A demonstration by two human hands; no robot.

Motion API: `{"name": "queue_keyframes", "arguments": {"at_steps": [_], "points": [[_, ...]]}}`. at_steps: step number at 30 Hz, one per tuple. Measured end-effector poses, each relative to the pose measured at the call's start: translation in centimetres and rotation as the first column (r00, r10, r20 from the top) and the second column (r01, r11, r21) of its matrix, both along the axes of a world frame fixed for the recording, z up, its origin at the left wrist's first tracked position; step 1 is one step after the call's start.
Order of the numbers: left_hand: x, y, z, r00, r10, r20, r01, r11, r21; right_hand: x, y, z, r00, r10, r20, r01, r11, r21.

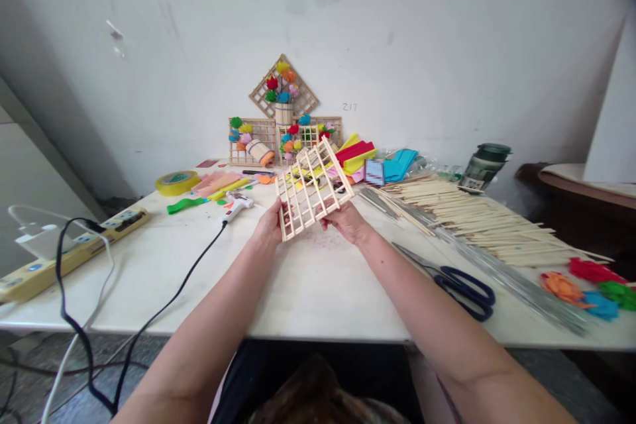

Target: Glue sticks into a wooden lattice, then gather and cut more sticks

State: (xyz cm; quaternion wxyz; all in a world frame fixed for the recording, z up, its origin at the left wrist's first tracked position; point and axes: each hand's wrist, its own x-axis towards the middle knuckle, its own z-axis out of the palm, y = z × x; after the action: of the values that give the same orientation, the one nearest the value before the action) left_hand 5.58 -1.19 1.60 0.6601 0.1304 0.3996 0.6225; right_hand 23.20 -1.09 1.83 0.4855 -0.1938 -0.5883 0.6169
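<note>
A lattice of pale wooden sticks (309,193) is held up and tilted above the white table (318,298). My left hand (272,222) grips its left edge, the fingers partly hidden behind the sticks. Along the lower right edge, my right hand (345,220) is closed on the same lattice. A white glue gun (238,207) lies on the table left of my left hand. To the right of my right forearm rest dark-handled scissors (454,281).
Finished lattices with coloured paper flowers (283,89) stand against the wall. Wooden sticks (477,215), metal wires (501,278) and paper flower pieces (564,288) spread over the right side. A power strip (74,255), cords and yellow tape (177,183) are at left; a dark bottle (483,169) stands back right.
</note>
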Motion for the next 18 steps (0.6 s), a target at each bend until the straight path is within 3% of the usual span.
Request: {"name": "queue_keyframes", "arguments": {"at_steps": [10,18], "points": [[0.06,-0.19,0.13,1.000,-0.002,0.011,0.003,1.000,-0.012,-0.22,0.37,-0.70,0.999,-0.010,-0.034,0.006,0.991,-0.132],[0.27,-0.11,0.13,1.000,-0.006,-0.010,0.006,0.999,-0.039,-0.70,0.27,-0.67,0.996,-0.084,-0.010,0.083,0.992,-0.094]]}}
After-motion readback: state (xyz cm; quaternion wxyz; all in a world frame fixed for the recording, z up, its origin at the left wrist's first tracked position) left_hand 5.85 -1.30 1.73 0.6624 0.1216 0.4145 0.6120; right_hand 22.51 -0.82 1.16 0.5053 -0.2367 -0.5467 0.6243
